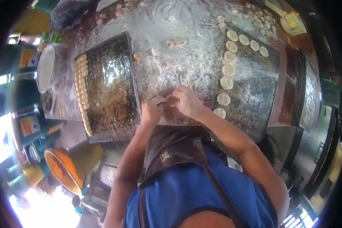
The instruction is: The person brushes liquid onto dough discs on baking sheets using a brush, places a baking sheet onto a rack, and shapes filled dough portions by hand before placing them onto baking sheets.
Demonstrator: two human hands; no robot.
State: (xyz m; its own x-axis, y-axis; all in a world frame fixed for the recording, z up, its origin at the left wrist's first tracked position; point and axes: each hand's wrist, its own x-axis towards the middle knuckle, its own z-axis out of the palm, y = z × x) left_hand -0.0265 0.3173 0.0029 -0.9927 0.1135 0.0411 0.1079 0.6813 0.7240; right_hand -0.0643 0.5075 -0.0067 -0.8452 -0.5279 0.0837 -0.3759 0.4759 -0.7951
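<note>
Two bare hands meet at the near edge of one floured table [195, 62], between two dark trays. The left hand [152, 109] and the right hand [186, 102] have their fingers curled in and brought together at the tips; whether a bit of dough is pinched there cannot be told, as the fingers hide it.

On the right tray [250, 91] lie ten flat dough discs [228, 70]: four in a row along the far edge, counting the corner one, and six more down the left edge, the nearest close to the right forearm. The left tray [110, 83] carries small dough pieces [83, 85] set along its left edge, two abreast over much of the line, too tightly packed to count surely.

At the far right, a loose scatter of dough bits [264, 22], too many to number, lies near one yellow container [292, 23]. One large round bowl [46, 68] stands left of the left tray, and one orange-lined bucket [64, 171] sits at the near left, below table height.
</note>
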